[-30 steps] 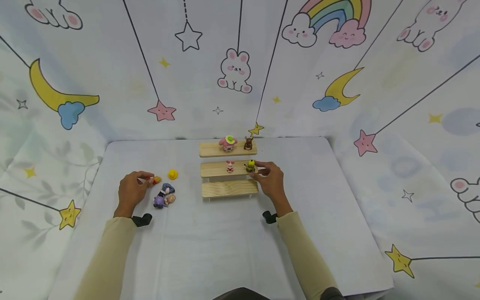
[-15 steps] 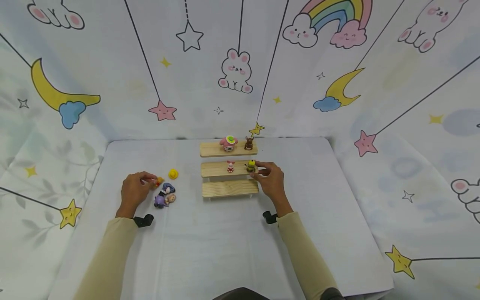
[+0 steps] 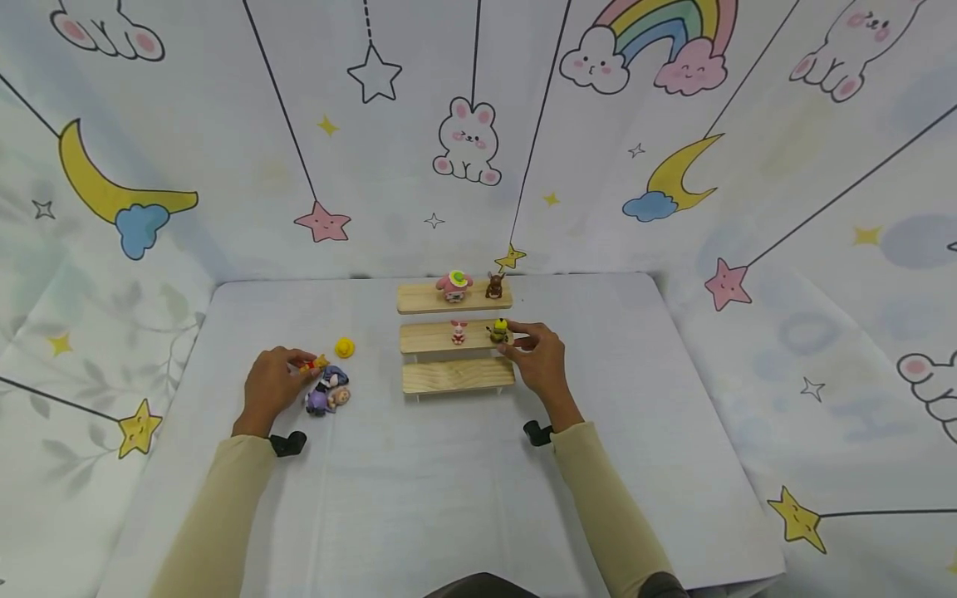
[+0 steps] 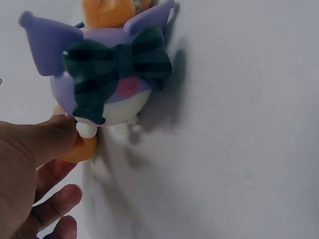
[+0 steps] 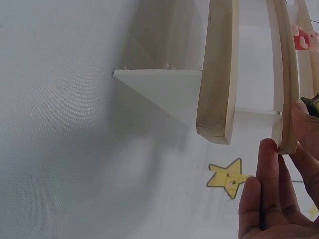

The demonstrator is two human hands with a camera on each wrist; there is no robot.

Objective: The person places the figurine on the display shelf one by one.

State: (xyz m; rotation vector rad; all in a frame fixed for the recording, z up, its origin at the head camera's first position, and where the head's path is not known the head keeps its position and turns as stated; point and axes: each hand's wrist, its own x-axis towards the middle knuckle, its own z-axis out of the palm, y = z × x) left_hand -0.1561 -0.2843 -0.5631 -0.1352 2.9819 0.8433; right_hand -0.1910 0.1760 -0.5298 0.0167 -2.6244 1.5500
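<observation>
My left hand [image 3: 271, 386] pinches a small orange-and-red figurine [image 3: 315, 363] at the left of the table. In the left wrist view a purple figurine with a dark green bow [image 4: 119, 64] partly covers it. Beside that hand lie a blue-and-purple figurine [image 3: 334, 376] and a peach-faced figurine [image 3: 340, 396]. My right hand [image 3: 540, 357] holds a yellow-and-green figurine [image 3: 498, 331] between thumb and index finger, standing at the right end of the middle wooden shelf [image 3: 434, 337]. In the right wrist view other fingers lie by the board's end, and that figurine is mostly cut off.
A yellow hat-like piece [image 3: 345, 347] lies beyond the left hand. On the middle shelf stands a small pink-and-red figurine [image 3: 458, 333]. The back shelf [image 3: 419, 297] bears a pink figurine [image 3: 453, 286] and a brown one [image 3: 494, 286]. In front is the lowest shelf [image 3: 458, 376].
My left hand has shifted slightly right and nearer, and the orange-and-red figurine has turned and moved closer to the blue-and-purple one. The right hand stays at the yellow-and-green figurine.
</observation>
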